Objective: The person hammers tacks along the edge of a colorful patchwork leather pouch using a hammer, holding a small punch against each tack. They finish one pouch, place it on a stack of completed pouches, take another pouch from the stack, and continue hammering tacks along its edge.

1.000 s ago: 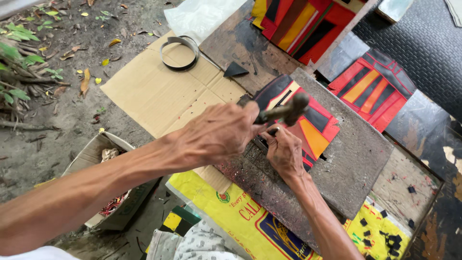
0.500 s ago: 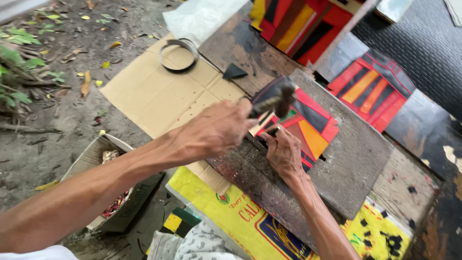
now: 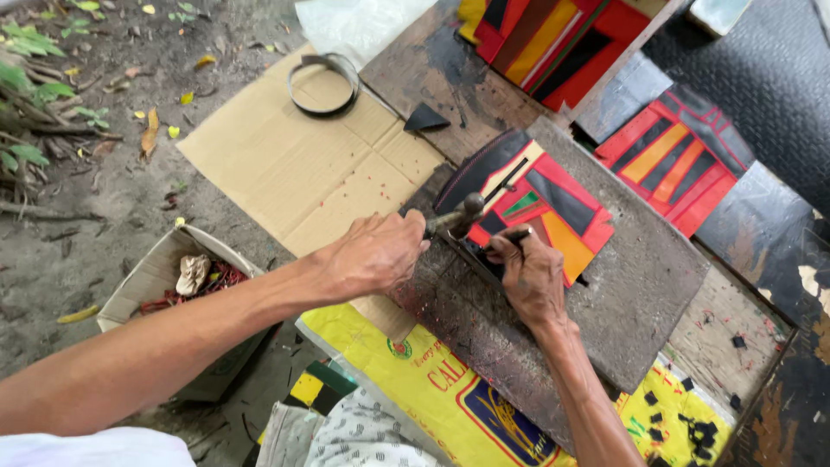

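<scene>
Left hand [image 3: 376, 255] is closed on a small hammer [image 3: 454, 218], head just left of the punch [image 3: 506, 236] the right hand [image 3: 529, 275] pinches over the patchwork panel [image 3: 536, 203].

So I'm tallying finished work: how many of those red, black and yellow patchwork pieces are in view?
3: one on the grey slab under the hands, one at the top edge, one at right. More may lie out of frame.
</scene>
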### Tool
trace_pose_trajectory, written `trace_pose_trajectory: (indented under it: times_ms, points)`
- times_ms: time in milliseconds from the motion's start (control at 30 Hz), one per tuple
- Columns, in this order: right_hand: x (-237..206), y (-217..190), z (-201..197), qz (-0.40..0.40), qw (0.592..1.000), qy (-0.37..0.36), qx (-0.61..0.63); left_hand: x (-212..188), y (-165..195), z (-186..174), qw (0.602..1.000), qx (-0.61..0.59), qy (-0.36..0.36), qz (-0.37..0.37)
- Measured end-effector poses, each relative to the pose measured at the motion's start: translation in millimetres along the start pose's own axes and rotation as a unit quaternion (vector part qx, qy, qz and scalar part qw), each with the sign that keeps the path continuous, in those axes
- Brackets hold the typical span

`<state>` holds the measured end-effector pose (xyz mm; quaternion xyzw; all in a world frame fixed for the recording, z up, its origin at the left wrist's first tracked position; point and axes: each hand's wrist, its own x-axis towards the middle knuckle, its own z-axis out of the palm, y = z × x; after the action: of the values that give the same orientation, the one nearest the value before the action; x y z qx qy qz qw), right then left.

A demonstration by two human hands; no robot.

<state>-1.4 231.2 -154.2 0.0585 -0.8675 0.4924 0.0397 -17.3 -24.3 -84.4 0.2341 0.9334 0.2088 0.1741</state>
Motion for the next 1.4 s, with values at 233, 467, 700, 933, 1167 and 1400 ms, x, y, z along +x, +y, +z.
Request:
trace_pose_trajectory:
  times_ms: [233,467,700,933,1167,1400]
  points:
    - [-2.8,-1.1,2.5,-0.011,1.0,-0.013,0.013,1.9,-0.2,6.2,1.0,0.008,0.025,0.007]
    - [-2.7,-0.9,2.9,-0.013,1.0,-0.005,-0.001,3.8,-1.9,9.1,1.0,0.009,0.019,-0.016]
    - [-1.0,3.2,6.3,-0.044,0.999,0.004,0.009,7.9,-8.1,12.1,1.0,0.002,0.014,-0.013]
    - [-1.8,5.1,7.0,-0.086,0.996,0.02,-0.032,7.5,12.6,-19.4,0.999,0.009,-0.037,-0.003]
    - [-0.4,2.8,6.6,-0.071,0.996,0.018,-0.04,8.0,66.5,-56.3,0.981,-0.128,0.113,0.097]
    - [0.1,0.5,8.1,-0.07,0.995,0.026,-0.06,8.4,79.7,-72.1,0.995,-0.027,0.051,0.083]
